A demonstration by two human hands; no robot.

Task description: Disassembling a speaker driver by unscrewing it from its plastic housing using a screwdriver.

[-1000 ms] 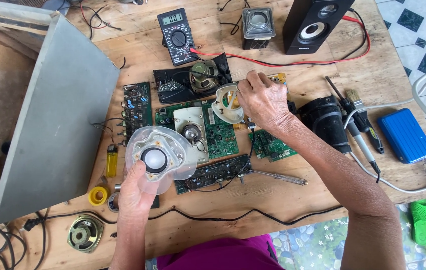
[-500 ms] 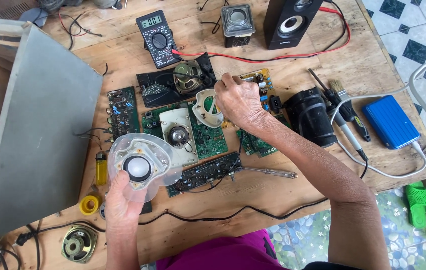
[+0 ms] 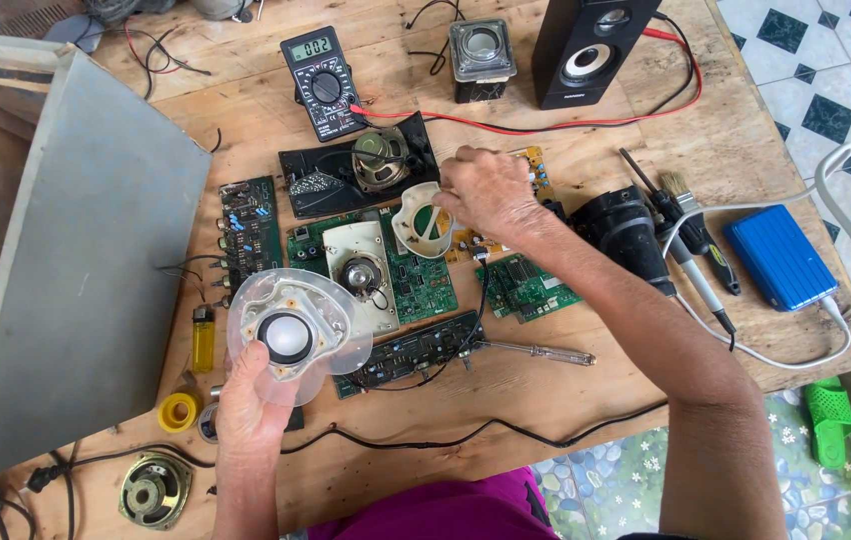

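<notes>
Loads of circuit boards [image 3: 416, 275] clutter the wooden bench [image 3: 546, 400] by tiled floor. Left hand [image 3: 251, 405] grasps a clear speaker housing [image 3: 291, 335] near the front edge; right hand [image 3: 486, 190] pinches something small, can't tell what.

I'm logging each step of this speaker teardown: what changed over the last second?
Little changed. The right hand stayed at the far boards but slid slightly off the white ring-shaped plastic part toward the small yellow circuit board. The left hand keeps holding up the clear plastic speaker housing. The multimeter, screwdriver and green boards lie unmoved.
</notes>
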